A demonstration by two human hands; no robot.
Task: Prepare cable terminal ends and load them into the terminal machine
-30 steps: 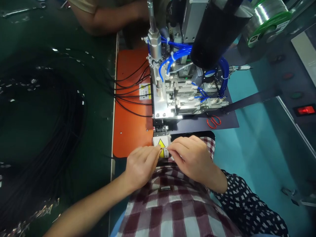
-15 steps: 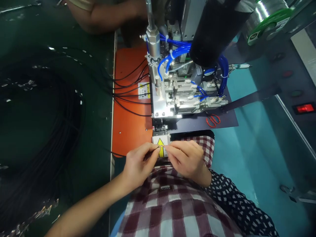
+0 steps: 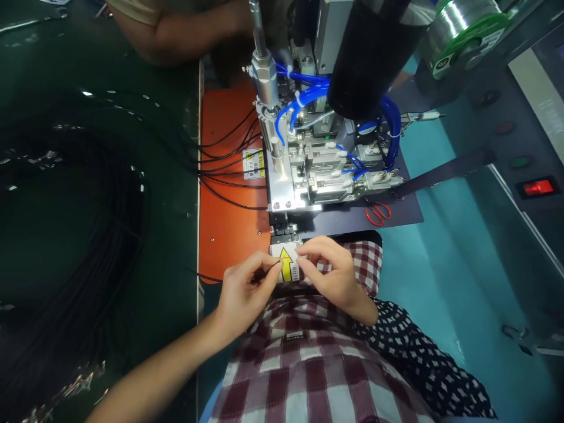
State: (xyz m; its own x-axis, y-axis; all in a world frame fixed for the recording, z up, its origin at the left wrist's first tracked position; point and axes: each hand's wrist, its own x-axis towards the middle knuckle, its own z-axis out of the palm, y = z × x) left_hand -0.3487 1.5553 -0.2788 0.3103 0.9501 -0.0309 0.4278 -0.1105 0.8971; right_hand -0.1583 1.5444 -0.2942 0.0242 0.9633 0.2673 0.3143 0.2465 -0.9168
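Observation:
My left hand [image 3: 247, 288] pinches a thin black cable [image 3: 207, 277] near its end, and fine wire strands stick out past the fingertips. Just to the right, my right hand [image 3: 332, 270] is apart from the wires, thumb and forefinger spread with a gap between them. Below both hands lies a white plate with a yellow warning arrow [image 3: 286, 271], at the front of the machine. Several other black cables [image 3: 233, 170] run over the orange board [image 3: 233, 235] into the metal clamps of the machine [image 3: 286, 188].
A large coil of black cable [image 3: 127, 194] lies on the dark green table at left. Red-handled scissors [image 3: 378, 214] rest by the machine. A solder spool [image 3: 469, 41] hangs at upper right, near a red switch [image 3: 537, 187]. Another person's arm [image 3: 189, 41] reaches in behind.
My right hand has let go of the wire end and opened, its fingers moving apart. My left hand keeps its pinch and has shifted slightly left in the view.

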